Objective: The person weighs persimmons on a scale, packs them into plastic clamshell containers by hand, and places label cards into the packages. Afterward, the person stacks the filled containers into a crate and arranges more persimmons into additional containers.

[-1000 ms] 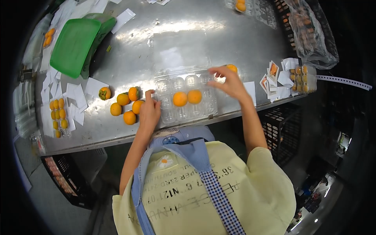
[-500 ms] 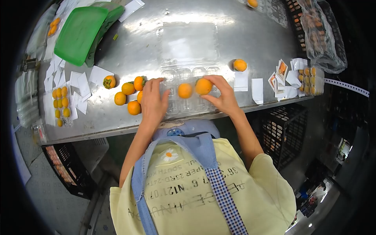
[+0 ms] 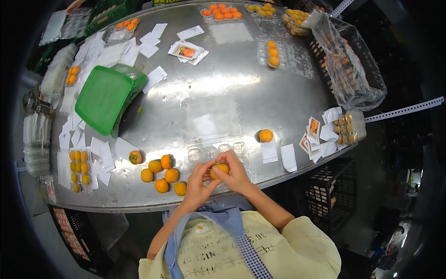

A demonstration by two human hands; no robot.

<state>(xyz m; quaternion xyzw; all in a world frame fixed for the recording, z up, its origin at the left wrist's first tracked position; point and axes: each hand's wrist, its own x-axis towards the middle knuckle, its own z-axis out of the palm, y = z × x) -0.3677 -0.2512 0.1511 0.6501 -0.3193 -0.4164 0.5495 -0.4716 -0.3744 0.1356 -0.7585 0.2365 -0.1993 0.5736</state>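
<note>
Above the near part of a clear plastic tray [image 3: 210, 151], an orange persimmon [image 3: 220, 171] is held between both hands. My left hand [image 3: 199, 185] has its fingers at the fruit's left side and top, by the green calyx. My right hand [image 3: 236, 175] is closed round its right side, thumb on the front. The tray's lid [image 3: 211, 115] lies open on its far side. My hands hide much of the tray and whatever sits in its near cups. Several loose persimmons [image 3: 172, 175] lie left of my left hand.
A green bin [image 3: 103, 100] stands at the left among white paper slips [image 3: 101, 153]. One persimmon [image 3: 265, 136] rests on a slip at the right. Filled trays [image 3: 223, 12] and a plastic-lined crate [image 3: 346, 69] are farther off. The table's near edge curves before the body.
The view has tilted up, showing more of the far table. Both hands have come together on one persimmon; half a second ago my right hand alone held a fruit over the tray.
</note>
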